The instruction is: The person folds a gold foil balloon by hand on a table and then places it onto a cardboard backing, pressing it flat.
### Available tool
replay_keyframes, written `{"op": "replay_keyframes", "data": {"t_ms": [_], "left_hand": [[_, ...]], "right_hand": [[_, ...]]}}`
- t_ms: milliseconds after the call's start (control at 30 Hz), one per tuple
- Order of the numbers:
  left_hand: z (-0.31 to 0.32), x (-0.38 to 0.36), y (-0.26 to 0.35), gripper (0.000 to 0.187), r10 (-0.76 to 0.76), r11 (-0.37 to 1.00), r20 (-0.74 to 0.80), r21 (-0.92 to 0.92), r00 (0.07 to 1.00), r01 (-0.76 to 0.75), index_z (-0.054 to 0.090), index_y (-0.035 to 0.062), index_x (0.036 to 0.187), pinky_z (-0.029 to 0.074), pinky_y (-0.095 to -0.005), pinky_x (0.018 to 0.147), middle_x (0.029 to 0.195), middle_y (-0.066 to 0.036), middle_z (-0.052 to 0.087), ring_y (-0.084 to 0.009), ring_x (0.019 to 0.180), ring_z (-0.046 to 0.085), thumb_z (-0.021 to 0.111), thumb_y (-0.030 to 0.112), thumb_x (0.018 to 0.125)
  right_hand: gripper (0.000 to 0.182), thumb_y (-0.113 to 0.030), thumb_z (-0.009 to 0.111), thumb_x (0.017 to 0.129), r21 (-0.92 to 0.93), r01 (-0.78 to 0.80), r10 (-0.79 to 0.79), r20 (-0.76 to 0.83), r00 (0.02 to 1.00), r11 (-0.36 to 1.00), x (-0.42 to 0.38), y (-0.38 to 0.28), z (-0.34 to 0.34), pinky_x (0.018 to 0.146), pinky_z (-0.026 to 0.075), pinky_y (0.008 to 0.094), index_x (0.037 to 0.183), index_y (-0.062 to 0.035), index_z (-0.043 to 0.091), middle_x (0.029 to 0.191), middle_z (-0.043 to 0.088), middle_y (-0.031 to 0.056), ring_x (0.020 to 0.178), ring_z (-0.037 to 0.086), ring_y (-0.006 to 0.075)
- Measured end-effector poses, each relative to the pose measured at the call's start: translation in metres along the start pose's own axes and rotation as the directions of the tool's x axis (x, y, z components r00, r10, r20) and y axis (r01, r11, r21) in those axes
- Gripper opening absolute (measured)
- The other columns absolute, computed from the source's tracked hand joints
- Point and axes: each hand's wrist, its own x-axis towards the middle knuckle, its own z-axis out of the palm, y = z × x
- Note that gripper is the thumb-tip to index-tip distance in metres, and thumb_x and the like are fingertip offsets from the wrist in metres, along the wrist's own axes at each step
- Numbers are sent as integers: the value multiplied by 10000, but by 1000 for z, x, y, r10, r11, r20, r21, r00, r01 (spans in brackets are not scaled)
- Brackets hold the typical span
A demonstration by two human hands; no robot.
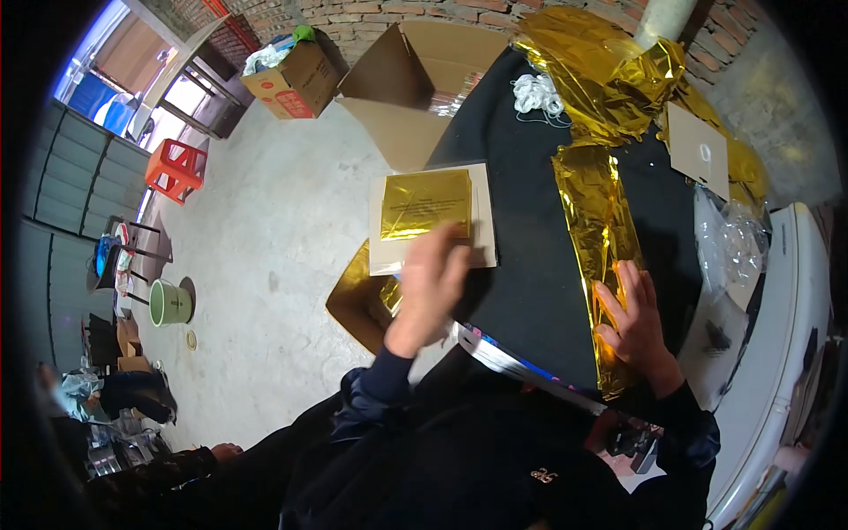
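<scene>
On the black cloth (521, 203) in front of me lies a long folded strip of shiny gold foil (596, 203). My right hand (634, 325) rests on its near part, fingers spread over the foil and pressing it flat. My left hand (433, 287), somewhat blurred by motion, is over the near edge of a beige board (481, 216), its fingers apart and holding nothing visible. A flat square packet of gold foil (426, 201) with small print lies on that board, just beyond the left fingertips.
Crumpled gold foil (609, 79), white string (537, 95), a beige card (698, 150) and clear plastic (742, 238) lie around the table's far and right sides. Cardboard boxes (380, 128), a red stool (177, 170) and a green bucket (170, 303) stand left. Another person's hand (226, 452) shows lower left.
</scene>
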Motion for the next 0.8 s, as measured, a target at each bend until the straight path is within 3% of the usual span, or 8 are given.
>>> {"op": "replay_keyframes", "data": {"t_ms": [67, 233, 333, 467, 567, 600, 667, 800], "left_hand": [[-42, 2, -9, 406, -285, 945, -91, -191, 954, 264, 628, 32, 1453, 547, -344, 1006, 1329, -113, 738, -185, 1188, 693, 688, 132, 1064], [-124, 5, -22, 292, -211, 942, -609, -336, 765, -8, 643, 10, 1382, 512, -338, 999, 1342, -116, 708, -190, 1178, 660, 588, 138, 1125], [-122, 8, -1, 271, -187, 943, -619, -331, 763, -38, 648, 5, 1357, 525, -342, 985, 1304, -124, 714, -196, 1150, 669, 590, 109, 1114], [-53, 1, 34, 169, -132, 965, -314, -257, 940, 50, 703, 22, 1208, 524, -310, 948, 1162, -74, 723, -148, 1041, 660, 608, 85, 1084], [14, -22, 74, 167, -14, 905, 212, -414, 977, 103, 733, 53, 1177, 563, -344, 776, 996, -71, 717, -189, 894, 694, 689, 65, 1017], [34, -26, 84, 238, 270, 899, 129, -389, 954, -201, 724, 44, 1209, 579, -402, 799, 966, -151, 694, -306, 893, 710, 716, 55, 972], [51, -47, 98, 480, 364, 907, 243, -311, 899, -283, 608, -16, 1418, 583, -467, 786, 937, -221, 701, -389, 876, 716, 725, 91, 965], [46, -60, 76, 753, 179, 979, 302, 37, 936, -199, 441, -42, 1588, 563, -462, 583, 658, -181, 667, -369, 592, 698, 755, 251, 970]], "right_hand": [[709, -276, 793, 821, 34, -8, 8, 3, 1000, 999, -1, -2, -2, 1316, 225, 592, 1475, -44, 643, 1663, 362, 341, 1588, 325, 469], [743, -360, 827, 822, -2, -18, 18, -8, 1000, 1000, -2, -2, -1, 1315, 239, 594, 1498, -117, 640, 1654, 390, 301, 1581, 341, 441], [746, -361, 829, 818, 1, -20, 20, -5, 1000, 1000, -3, 0, 2, 1311, 248, 597, 1499, -124, 640, 1658, 388, 297, 1580, 342, 439], [754, -369, 820, 813, -20, -15, 15, 3, 1000, 1000, -3, 3, 7, 1301, 264, 604, 1501, -124, 636, 1674, 359, 299, 1580, 338, 444], [747, -377, 802, 823, -40, -4, 5, 6, 1000, 999, -4, 5, 9, 1299, 265, 605, 1504, -122, 632, 1677, 351, 301, 1579, 336, 449], [743, -378, 794, 827, -43, 0, 0, 3, 1000, 999, -4, 6, 10, 1299, 265, 605, 1505, -121, 630, 1676, 352, 301, 1578, 336, 451], [738, -377, 784, 833, -44, 4, -4, -3, 1000, 999, -4, 6, 12, 1299, 265, 605, 1507, -119, 627, 1675, 353, 301, 1577, 337, 453], [726, -366, 774, 840, -28, -6, 6, 0, 1000, 1000, -4, 5, 9, 1301, 263, 603, 1507, -121, 627, 1674, 355, 298, 1577, 338, 453]]}}
